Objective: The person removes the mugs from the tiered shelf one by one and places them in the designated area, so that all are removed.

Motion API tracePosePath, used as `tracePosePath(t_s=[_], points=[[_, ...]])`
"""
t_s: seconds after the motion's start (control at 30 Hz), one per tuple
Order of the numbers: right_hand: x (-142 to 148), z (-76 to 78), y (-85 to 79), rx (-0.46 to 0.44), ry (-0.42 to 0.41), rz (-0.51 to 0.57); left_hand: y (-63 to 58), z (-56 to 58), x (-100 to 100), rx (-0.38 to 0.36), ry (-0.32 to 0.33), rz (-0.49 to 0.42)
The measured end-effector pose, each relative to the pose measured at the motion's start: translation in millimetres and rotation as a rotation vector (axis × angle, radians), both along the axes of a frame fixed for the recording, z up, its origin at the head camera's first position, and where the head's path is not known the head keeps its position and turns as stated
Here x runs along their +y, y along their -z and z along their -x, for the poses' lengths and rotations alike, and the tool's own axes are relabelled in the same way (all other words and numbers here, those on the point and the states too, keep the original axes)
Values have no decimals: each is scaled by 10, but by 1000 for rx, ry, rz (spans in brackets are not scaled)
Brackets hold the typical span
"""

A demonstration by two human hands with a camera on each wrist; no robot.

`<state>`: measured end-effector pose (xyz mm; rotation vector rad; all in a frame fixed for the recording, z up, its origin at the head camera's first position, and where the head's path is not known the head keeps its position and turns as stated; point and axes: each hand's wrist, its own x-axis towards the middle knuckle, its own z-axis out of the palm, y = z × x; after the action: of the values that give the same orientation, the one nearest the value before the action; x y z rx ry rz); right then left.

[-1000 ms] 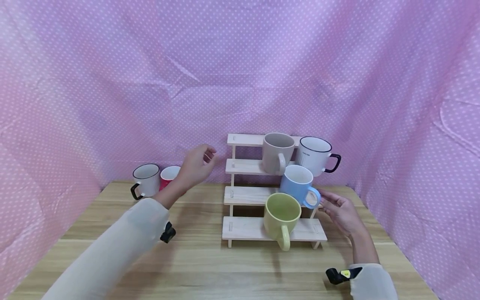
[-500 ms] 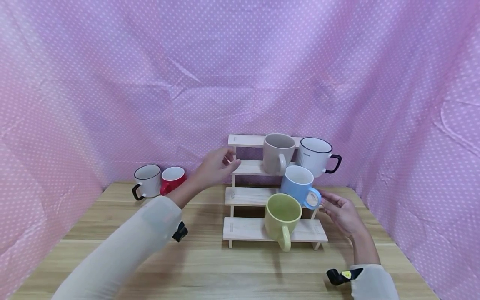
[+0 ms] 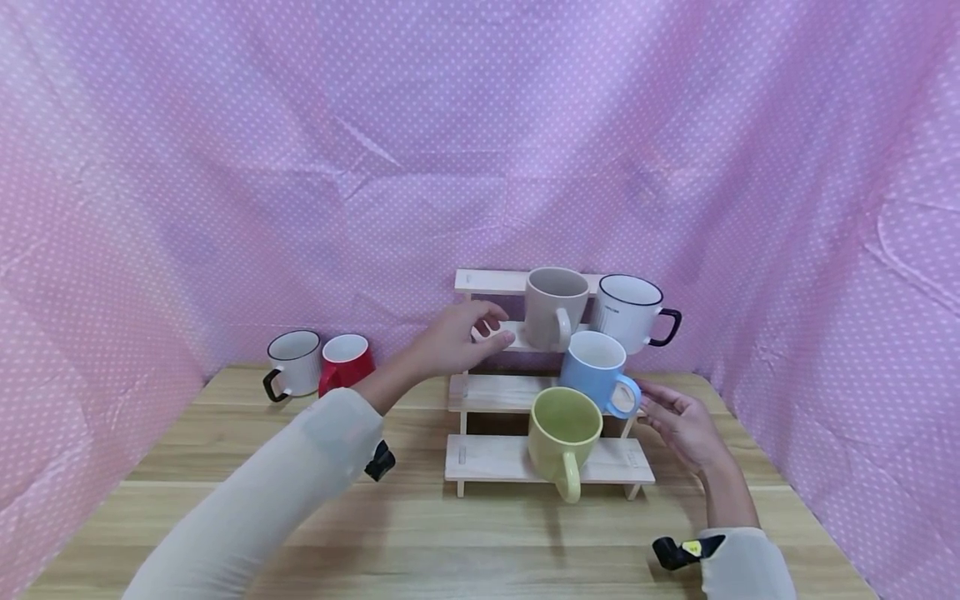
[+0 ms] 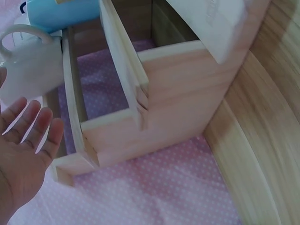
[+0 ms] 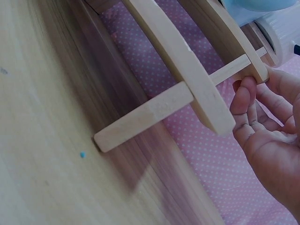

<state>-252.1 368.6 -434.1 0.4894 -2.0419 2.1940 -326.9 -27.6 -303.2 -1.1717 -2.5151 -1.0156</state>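
Observation:
A four-step wooden shelf rack (image 3: 491,458) bears a beige-grey mug (image 3: 551,308), a white mug with black rim and handle (image 3: 624,317), a light blue mug (image 3: 591,375) and a yellow-green mug (image 3: 562,442). Just left of the beige-grey mug, my left hand (image 3: 456,340) hovers with fingers spread, and the left wrist view shows a gap between fingers (image 4: 40,124) and the mug. At the rack's right side, my right hand (image 3: 686,429) pinches the end of a plank (image 5: 257,70) between thumb and fingers, below the blue mug.
On the left of the wooden table (image 3: 405,542) stand a red mug (image 3: 348,362) and a second white mug with a black handle (image 3: 300,367), side by side. A pink-purple dotted cloth (image 3: 480,150) hangs behind the table and along both sides.
My left hand has moved right, from near the red mug to beside the beige-grey mug. The right hand has stayed at the rack. The mugs have not moved.

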Motion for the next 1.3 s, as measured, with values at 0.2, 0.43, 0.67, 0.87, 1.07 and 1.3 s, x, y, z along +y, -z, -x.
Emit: tracePosePath(t_s=[0.2,0.43,0.67,0.87,1.07,1.3], points=[[-11,-11,-16,-1,0,-5,-32,-38,112,-31,39,-14],[-32,-4,-25,13,-10,3,-70,-78,253,-73,115,-92],[-46,-3,-27,26,-28,29,-74,-110,376,-109,170,-143],[-52,-4,-28,15,-24,29,-56,-110,445,-147,189,-186],[-51,-12,-29,14,-25,34,-26,-98,485,-227,185,-243],[-50,-24,-21,6,-14,34,38,-66,540,-322,162,-289]])
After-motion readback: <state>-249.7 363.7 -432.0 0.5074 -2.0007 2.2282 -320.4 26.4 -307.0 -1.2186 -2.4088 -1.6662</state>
